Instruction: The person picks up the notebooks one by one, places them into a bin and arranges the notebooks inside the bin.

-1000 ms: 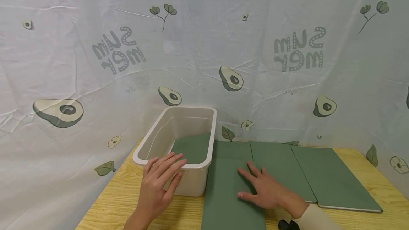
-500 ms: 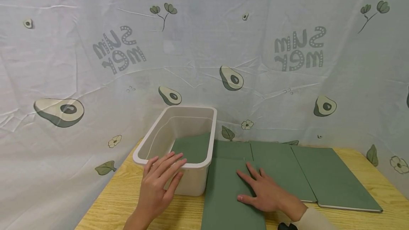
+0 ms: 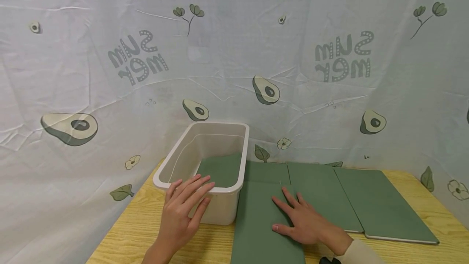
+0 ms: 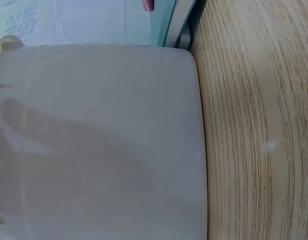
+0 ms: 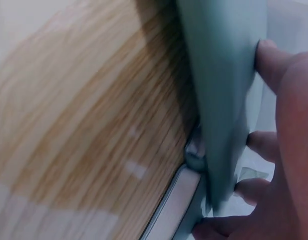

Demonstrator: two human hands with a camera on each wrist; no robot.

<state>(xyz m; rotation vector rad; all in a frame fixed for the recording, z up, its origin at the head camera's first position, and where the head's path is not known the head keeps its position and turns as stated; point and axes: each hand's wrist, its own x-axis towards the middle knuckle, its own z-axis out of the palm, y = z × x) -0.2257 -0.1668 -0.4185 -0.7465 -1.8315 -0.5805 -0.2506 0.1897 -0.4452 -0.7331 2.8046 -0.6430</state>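
Note:
At the front rim of a white plastic bin (image 3: 216, 209), my left hand (image 3: 179, 213) rests with extended fingers over the edge and the thumb outside. The left wrist view shows the bin's smooth outer wall (image 4: 103, 140). A flat green surface, likely a book cover, lies inside the bin (image 3: 243, 154). My right hand (image 3: 305, 223) lies palm down, fingers spread, on a green hardcover book (image 3: 264, 227) right of the bin. In the right wrist view, its fingertips touch the cover (image 5: 221, 100), whose near part stands raised off the table.
Two more green books (image 3: 315, 192), (image 3: 388, 207) lie flat to the right, side by side, with pale page edges. Another green cover (image 3: 265, 171) shows behind the front book. A printed curtain (image 3: 227, 52) hangs behind the wooden table (image 3: 128, 231). A black object (image 3: 329, 260) sits by the right sleeve.
My right hand has shifted very slightly toward the front on the book. The left hand, bin and books stay in place.

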